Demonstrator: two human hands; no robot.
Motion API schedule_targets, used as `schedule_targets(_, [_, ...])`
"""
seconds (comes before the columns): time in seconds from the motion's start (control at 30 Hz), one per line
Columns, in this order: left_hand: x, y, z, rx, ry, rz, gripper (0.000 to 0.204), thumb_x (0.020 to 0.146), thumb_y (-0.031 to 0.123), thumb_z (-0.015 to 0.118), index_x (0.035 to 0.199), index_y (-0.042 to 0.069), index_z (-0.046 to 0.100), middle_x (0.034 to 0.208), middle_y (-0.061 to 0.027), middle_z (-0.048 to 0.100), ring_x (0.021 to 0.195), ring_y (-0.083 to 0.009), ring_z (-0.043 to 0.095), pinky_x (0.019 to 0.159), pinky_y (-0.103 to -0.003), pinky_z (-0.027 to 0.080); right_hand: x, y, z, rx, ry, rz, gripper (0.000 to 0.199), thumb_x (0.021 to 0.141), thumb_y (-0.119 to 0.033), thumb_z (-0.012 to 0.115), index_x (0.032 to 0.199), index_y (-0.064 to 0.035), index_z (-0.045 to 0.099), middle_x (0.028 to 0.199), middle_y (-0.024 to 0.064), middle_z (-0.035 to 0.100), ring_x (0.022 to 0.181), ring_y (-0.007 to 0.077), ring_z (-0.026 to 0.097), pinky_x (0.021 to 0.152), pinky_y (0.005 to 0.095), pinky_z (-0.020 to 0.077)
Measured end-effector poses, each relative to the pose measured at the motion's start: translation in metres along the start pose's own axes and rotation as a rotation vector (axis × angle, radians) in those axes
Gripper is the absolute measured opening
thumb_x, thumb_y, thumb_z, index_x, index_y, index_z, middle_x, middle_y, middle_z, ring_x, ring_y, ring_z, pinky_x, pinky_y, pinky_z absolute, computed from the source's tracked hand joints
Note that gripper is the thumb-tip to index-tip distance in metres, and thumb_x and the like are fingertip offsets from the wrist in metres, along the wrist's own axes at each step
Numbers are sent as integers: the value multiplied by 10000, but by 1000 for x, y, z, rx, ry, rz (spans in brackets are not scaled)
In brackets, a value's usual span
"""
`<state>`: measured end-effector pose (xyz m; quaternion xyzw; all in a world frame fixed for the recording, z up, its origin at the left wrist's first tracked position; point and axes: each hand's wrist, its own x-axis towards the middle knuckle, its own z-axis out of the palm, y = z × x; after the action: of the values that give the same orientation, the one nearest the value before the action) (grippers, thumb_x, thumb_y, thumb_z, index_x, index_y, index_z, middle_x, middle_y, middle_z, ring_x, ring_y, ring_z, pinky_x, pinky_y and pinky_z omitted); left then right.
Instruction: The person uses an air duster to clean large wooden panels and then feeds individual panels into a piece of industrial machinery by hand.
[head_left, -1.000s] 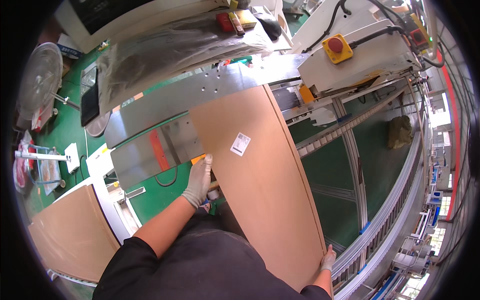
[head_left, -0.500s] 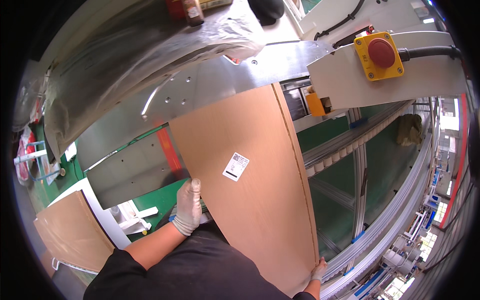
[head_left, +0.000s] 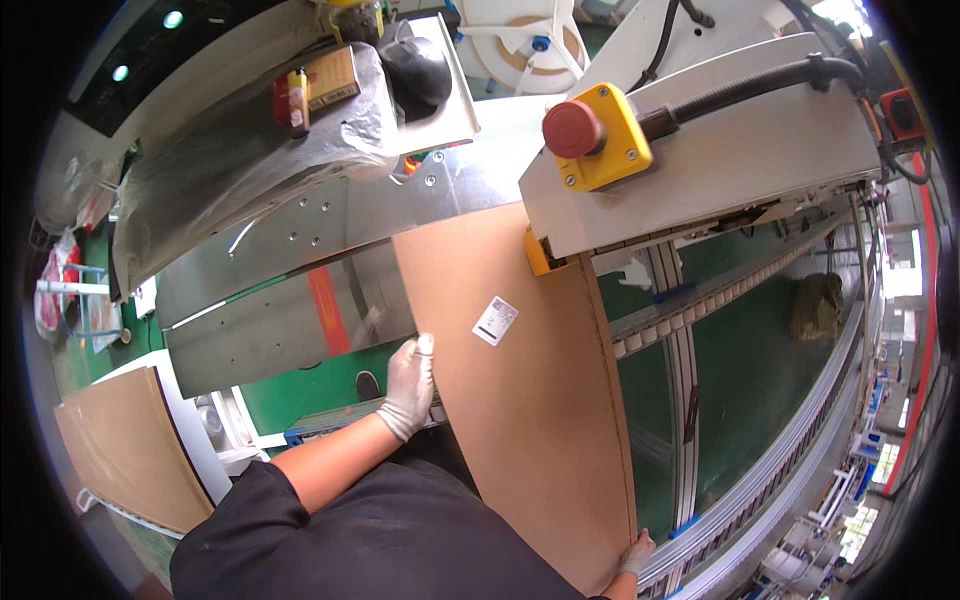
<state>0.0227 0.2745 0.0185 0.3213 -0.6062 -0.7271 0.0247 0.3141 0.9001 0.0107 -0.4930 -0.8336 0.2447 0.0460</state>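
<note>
A long, light-brown board (head_left: pixel 530 400) with a white printed label (head_left: pixel 495 321) runs from my body to the machine's metal table. My left hand (head_left: pixel 410 388), in a pale glove, is closed on the board's left edge with its thumb upward; its other fingers are partly hidden. Low at the right, my gloved right hand (head_left: pixel 635 555) holds the near part of the board's right edge. At the far right corner, the board reaches beneath an orange block (head_left: pixel 546 252) and the grey machine housing (head_left: pixel 700 150).
A yellow box with a red stop button (head_left: pixel 574 129) is on the housing. Rails with white rollers (head_left: pixel 690 318) stretch along the right. Plastic sheeting (head_left: pixel 230 170) covers a part at the far left. More brown boards (head_left: pixel 130 450) lean at the left.
The board has shifted right relative to the machine; its far right corner, beside the orange block before, is now under it. Both hands keep their hold. My view has turned too.
</note>
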Motion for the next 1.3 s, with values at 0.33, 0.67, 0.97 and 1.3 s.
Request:
schedule_targets(0.33, [36, -31, 124, 224, -12, 259, 474, 1088, 383, 463, 946, -41, 619, 819, -143, 653, 763, -228, 582, 759, -400, 496, 105, -49, -9, -488, 399, -298, 460, 1026, -358, 482, 917, 42, 679, 853, 229, 682, 786, 420, 632, 736, 488, 506])
schedule_targets(0.67, [20, -15, 45, 1038, -600, 624, 319, 975, 326, 555, 1108, 63, 677, 1001, -177, 688, 1001, -372, 676, 866, -458, 548, 87, -321, 151, -105, 413, -1159, 298, 1000, -235, 599, 1169, 2, 667, 1106, 188, 686, 1064, 351, 648, 931, 415, 513])
schedule_targets(0.97, [-115, -11, -243, 1025, 125, 174, 407, 1018, 397, 435, 996, 62, 665, 1047, -198, 707, 1000, -401, 662, 878, -510, 501, -229, -464, 287, 527, -782, -1553, 191, 975, -214, 629, 970, -38, 702, 934, 171, 694, 847, 344, 681, 750, 428, 537])
schedule_targets(1.3, [-412, -319, -605, 629, 1462, -585, 358, 984, 314, 479, 1040, 27, 685, 1058, -241, 707, 1070, -418, 659, 948, -486, 507, -432, -418, 270, 198, -774, -1801, 244, 962, -305, 647, 922, -74, 717, 816, 147, 690, 757, 349, 676, 690, 428, 524])
